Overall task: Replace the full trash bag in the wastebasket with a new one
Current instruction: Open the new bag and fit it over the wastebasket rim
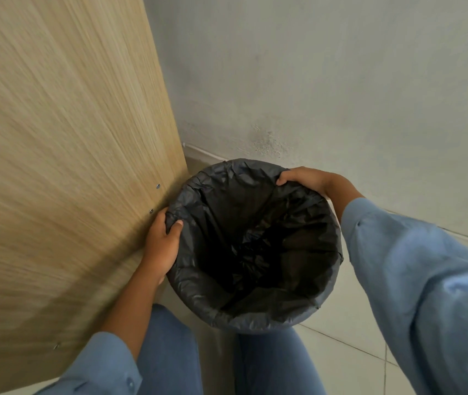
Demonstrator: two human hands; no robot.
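Wood-grain panel [56, 152] is standing at far left, tall, with small metal screws [157, 186] near its lower right edge. Left hand [162, 244] is gripping the left rim of the wastebasket [255, 327], thumb over the top and fingers curling round the outside, pinching the black trash bag [244, 212] against the rim just beside the panel. The bag is lining the wastebasket, its edge folding over the rim all round; inside is looking dark and crumpled, contents cannot be told. The wastebasket is sitting on the tiled floor [349, 323] in the corner between panel and grey wall [312, 81], in front of the person's knees in blue trousers [269, 363]. Right hand [304, 178] is clamping the bag's edge at the far right rim, fingers curling over it. Blue sleeve [415, 280] is filling the right side.
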